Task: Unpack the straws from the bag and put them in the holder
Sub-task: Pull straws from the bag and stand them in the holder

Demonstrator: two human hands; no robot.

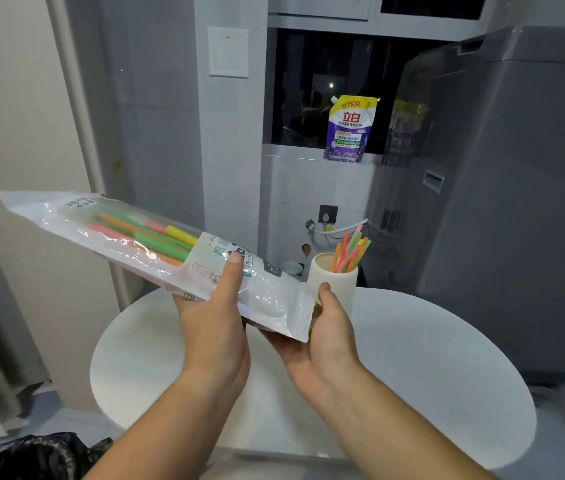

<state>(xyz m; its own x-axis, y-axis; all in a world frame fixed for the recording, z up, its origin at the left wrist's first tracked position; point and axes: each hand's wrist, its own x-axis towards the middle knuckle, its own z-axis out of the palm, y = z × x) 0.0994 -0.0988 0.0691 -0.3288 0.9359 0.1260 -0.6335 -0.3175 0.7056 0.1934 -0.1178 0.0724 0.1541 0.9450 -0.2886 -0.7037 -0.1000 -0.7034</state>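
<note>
The bag [76, 216] is clear at its upper-left end, white with teal and black print mid-frame. Its straws [156, 239] are green, orange, pink and yellow, like the loose straws [350, 252] in the cream holder [333, 284]. Table [430, 358] white; pouch [348, 133] at upper centre purple, yellow-topped; washer [516, 202] grey; liner [31, 455] at lower left black

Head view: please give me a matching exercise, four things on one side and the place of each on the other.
1. straw bag
2. holder
3. purple pouch
4. black plastic bag

A. on the window ledge
B. lower left corner of the picture
C. gripped by the left hand
D. standing on the white table

Pairs: 1-C, 2-D, 3-A, 4-B
</note>
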